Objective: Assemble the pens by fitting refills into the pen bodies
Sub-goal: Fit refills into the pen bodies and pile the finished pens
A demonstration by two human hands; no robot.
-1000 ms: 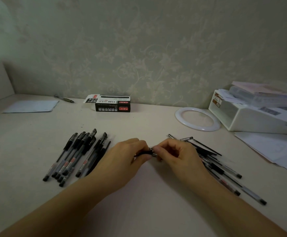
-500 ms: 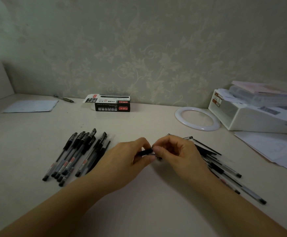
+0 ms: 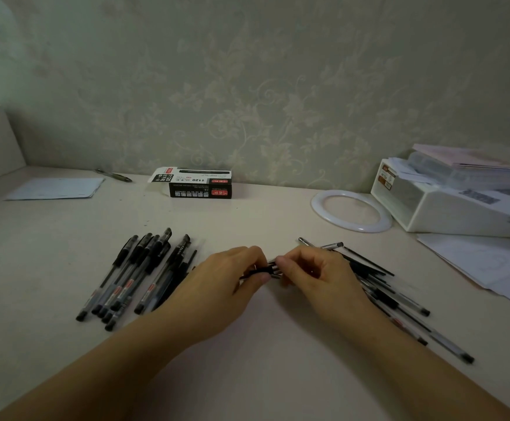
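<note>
Both hands meet over the middle of the table on one black pen (image 3: 267, 270). My left hand (image 3: 223, 287) grips its dark barrel end, and my right hand (image 3: 317, 276) pinches the other end with curled fingers; most of the pen is hidden between them. A row of several capped black pens (image 3: 135, 275) lies to the left of my left hand. A loose pile of pen bodies and refills (image 3: 384, 290) lies under and to the right of my right hand.
A black and white pen box (image 3: 199, 185) stands at the back by the wall. A white ring (image 3: 351, 211), a white storage box (image 3: 448, 202) and papers (image 3: 484, 262) fill the right side. A sheet (image 3: 56, 188) and a lone pen (image 3: 114, 175) lie far left.
The hands have stayed together on the pen, shifting slightly. The fingers have worked the two parts closer, with less of the pen showing between them.
</note>
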